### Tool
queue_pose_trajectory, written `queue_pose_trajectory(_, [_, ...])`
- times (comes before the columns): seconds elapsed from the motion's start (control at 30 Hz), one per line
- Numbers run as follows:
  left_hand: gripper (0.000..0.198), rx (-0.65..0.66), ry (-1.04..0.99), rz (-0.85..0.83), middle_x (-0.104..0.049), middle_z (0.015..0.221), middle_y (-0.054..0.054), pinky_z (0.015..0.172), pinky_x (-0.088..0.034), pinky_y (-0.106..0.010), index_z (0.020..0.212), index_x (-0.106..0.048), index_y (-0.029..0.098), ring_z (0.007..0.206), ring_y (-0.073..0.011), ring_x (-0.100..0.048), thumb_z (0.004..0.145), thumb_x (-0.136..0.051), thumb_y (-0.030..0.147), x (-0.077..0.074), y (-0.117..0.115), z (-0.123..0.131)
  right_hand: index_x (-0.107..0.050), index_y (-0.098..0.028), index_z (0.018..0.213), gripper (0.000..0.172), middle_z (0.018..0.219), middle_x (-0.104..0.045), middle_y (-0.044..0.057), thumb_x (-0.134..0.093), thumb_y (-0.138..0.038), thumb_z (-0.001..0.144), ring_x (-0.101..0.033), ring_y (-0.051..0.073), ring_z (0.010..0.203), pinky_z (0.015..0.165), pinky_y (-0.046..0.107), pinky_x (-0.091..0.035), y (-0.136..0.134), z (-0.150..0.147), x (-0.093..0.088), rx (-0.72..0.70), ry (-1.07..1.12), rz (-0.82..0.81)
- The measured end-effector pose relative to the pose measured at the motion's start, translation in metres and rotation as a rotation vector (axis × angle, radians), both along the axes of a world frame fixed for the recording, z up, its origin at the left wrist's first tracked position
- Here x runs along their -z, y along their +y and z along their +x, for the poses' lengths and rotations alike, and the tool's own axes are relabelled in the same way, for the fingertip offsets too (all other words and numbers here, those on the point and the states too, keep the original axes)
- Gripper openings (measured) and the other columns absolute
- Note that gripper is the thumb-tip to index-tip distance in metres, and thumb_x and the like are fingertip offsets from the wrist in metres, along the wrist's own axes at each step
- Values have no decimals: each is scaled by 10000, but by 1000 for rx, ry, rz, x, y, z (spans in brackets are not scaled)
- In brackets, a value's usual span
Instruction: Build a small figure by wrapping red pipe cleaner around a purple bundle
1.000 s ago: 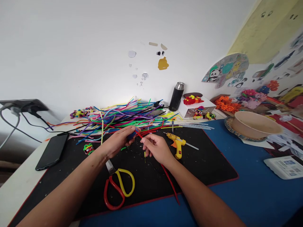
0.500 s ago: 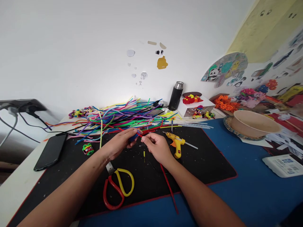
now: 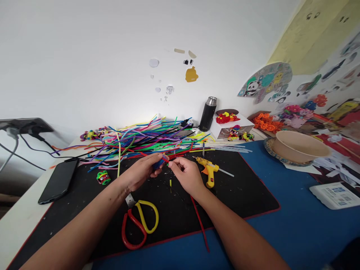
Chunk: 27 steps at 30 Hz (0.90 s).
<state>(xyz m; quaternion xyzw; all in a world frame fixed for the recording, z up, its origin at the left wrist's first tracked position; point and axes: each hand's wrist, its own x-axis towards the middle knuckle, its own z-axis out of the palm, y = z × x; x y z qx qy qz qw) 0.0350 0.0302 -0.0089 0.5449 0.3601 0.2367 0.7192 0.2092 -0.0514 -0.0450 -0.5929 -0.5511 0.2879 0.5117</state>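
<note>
My left hand is closed on a small blue pipe-cleaner piece, with a bit of purple and red showing at its top. Close beside it, the fingertips of my right hand are pinched on the end of a red pipe cleaner at the piece; a speck of green shows there too. From beneath my right hand a long red pipe cleaner trails toward the mat's front edge; whether it is the same strand is hidden. Scissors with one red and one yellow handle lie below my left forearm.
A heap of coloured pipe cleaners lies along the wall. On the black mat are a yellow glue gun and a small green-and-red figure. Around it stand a phone, a black flask and a bowl.
Both hands stay together at nearly the same spot, with only a slight shift of the fingers. The whole view has slid a little to the left.
</note>
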Motion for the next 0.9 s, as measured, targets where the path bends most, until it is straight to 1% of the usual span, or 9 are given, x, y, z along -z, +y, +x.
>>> queue_pose_trajectory(0.27, [329, 1, -37, -52, -539, 773, -11, 535, -310, -243, 893, -671, 151, 619, -129, -427, 941, -668, 476, 2, -1, 1, -732, -203, 805, 293, 598, -507, -31, -630, -430, 961, -419, 144, 562, 553, 291, -305, 1, 1, 3, -9, -7, -11])
queue_pose_trajectory(0.47, [323, -7, -46, -71, -554, 751, -11, 536, -321, -247, 876, -672, 152, 606, -126, -436, 926, -690, 470, 2, -2, 2, -742, -214, 832, 294, 617, -537, -24, -631, -445, 974, -426, 150, 567, 554, 290, -316, 1, 1, 7, -30, -6, -25])
queue_pose_trajectory(0.63, [328, -12, -49, -78, -559, 758, -7, 530, -315, -246, 871, -671, 152, 604, -120, -440, 914, -708, 475, 0, -3, 2, -744, -206, 828, 296, 627, -559, -16, -632, -438, 974, -437, 149, 575, 561, 291, -316, 1, 2, 6, -35, -14, -17])
queue_pose_trajectory(0.9, [294, -5, -61, -108, -544, 763, -10, 521, -311, -239, 926, -698, 146, 598, -120, -422, 916, -703, 440, -7, -7, 5, -740, -204, 822, 304, 630, -565, -16, -626, -440, 976, -452, 148, 576, 561, 289, -314, 1, 2, 6, -34, -22, -17])
